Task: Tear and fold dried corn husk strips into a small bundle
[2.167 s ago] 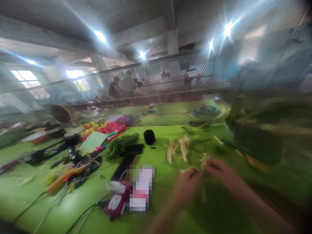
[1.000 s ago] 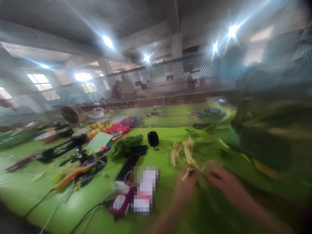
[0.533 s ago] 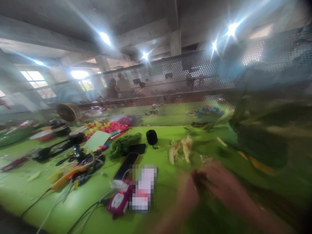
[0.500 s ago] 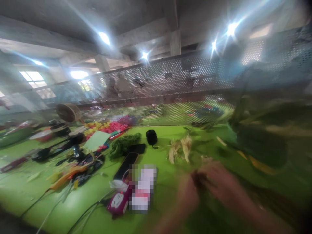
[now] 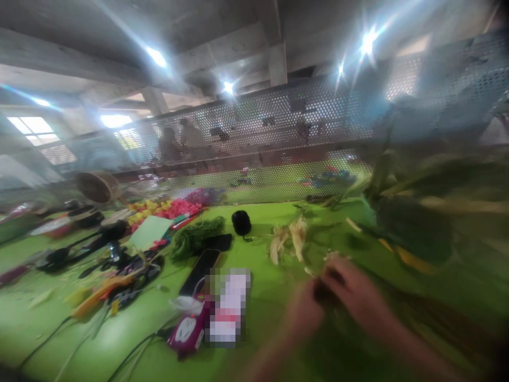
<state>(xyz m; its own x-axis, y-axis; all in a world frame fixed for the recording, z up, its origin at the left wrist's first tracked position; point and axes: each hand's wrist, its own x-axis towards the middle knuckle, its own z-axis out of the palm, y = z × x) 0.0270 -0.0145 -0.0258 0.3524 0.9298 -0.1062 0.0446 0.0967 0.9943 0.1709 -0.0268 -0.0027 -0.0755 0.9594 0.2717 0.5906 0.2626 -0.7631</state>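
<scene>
Low and right of centre, my left hand (image 5: 303,310) and my right hand (image 5: 353,286) are held close together over the green table (image 5: 264,323). Both have their fingers curled in toward each other. A small pale, frayed tuft (image 5: 333,256) shows at the tips of the right-hand fingers; what the hands grip is mostly hidden and blurred. Just beyond them lie dry, pale husks (image 5: 288,239). A black spool of thread (image 5: 241,223) stands left of the husks.
Left of my hands are a purple power strip (image 5: 187,331), a dark phone (image 5: 201,271), green fibre (image 5: 195,239) and an orange glue gun (image 5: 101,296) with cords. Large leafy husks (image 5: 413,223) crowd the right. A perforated metal screen (image 5: 238,143) runs along the back.
The view has turned slightly, so the table things sit a little further left. My hands stay together in nearly the same place, with the right fingers somewhat clearer.
</scene>
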